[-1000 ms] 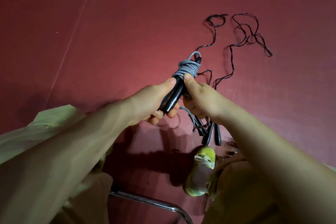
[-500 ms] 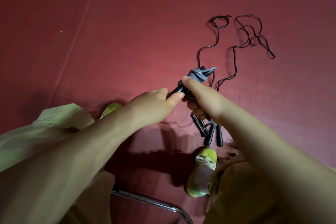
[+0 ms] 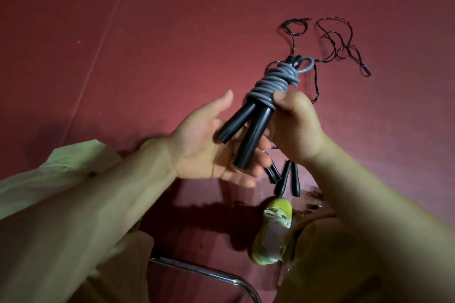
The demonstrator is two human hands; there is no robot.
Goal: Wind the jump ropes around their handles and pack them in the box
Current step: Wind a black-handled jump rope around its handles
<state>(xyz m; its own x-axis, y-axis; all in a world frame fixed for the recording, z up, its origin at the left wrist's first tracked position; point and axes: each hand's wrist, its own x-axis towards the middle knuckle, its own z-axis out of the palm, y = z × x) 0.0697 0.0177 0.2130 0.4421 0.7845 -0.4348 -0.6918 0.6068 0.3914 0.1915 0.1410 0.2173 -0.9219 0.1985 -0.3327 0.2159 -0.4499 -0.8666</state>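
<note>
A grey jump rope (image 3: 273,83) is wound tight round the upper half of its two black handles (image 3: 248,135), with a small loop sticking out at the top. My right hand (image 3: 295,125) pinches the bundle at the lower coils. My left hand (image 3: 204,145) lies open, palm up, under the splayed handle ends. On the red floor below lie more black handles (image 3: 286,179) of other ropes. A thin dark rope (image 3: 339,42) trails loose on the floor beyond. No box is in view.
A yellow-green shoe (image 3: 273,229) stands on the floor just below the loose handles. A chrome chair tube (image 3: 209,273) curves along the bottom. A pale seam line (image 3: 103,42) runs diagonally across the red floor at the left.
The wound bundle has been lifted and turned upright, handles pointing down toward me. My left hand has let go of the handles and opened beneath them. My right hand keeps its hold.
</note>
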